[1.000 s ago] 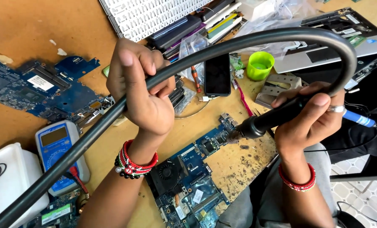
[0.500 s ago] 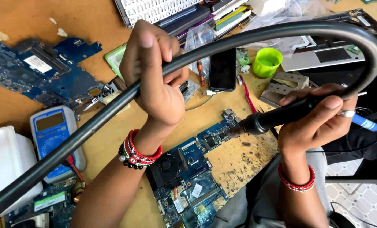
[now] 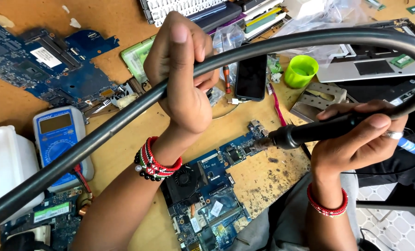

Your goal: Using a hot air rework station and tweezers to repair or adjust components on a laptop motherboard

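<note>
The left hand (image 3: 184,79) is gripping the thick black hose (image 3: 123,114), lifting its slack off the bench (image 3: 123,139). The right hand (image 3: 361,139) is clasping the nozzle handle (image 3: 319,131), aiming its tip at the blue circuit board (image 3: 217,186).

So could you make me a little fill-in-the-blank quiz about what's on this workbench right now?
1. The left hand grips a thick black ____ that arches over the bench.
2. The right hand aims the black nozzle at a ____ circuit board.
3. The small cup beside the phone is ____.
4. Both wrists wear beaded ____.

Missing words: hose; blue; green; bracelets
</note>
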